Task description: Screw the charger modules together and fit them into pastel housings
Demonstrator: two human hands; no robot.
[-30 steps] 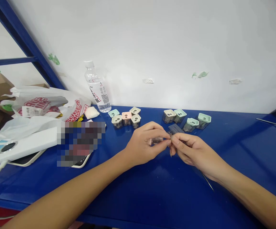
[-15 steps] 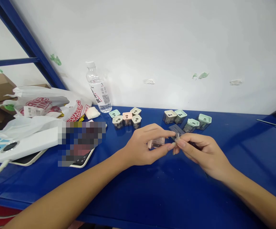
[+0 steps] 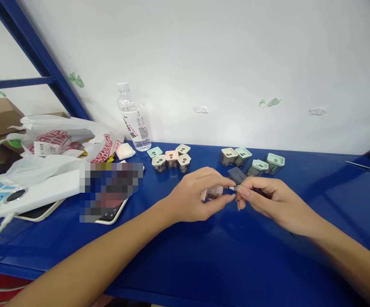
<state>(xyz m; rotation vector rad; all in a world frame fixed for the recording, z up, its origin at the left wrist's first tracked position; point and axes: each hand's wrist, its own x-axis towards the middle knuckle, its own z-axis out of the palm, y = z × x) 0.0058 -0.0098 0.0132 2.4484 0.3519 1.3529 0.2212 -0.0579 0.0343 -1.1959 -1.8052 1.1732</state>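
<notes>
My left hand (image 3: 197, 196) pinches a small clear box with a pink lid (image 3: 213, 192), a pencil-sharpener-like piece, just above the blue table (image 3: 204, 256). Touching it from the right, my right hand (image 3: 264, 200) is closed on a thin metal tool whose tip (image 3: 234, 188) meets the box. A dark grey flat part (image 3: 237, 174) lies on the table just behind my fingers.
Two clusters of small green, cream and pink sharpener boxes (image 3: 170, 158) (image 3: 252, 163) stand behind my hands. A water bottle (image 3: 133, 119) stands at the wall. White plastic bags (image 3: 59, 140), a white power bank (image 3: 40, 192) with cable and a phone (image 3: 108, 213) lie left. A thin tool (image 3: 367, 167) lies far right.
The pink-lidded box has tilted in my left fingers and sunk slightly. My right hand has shifted a little to the right and lowered, its thin tool now less visible under the wrist.
</notes>
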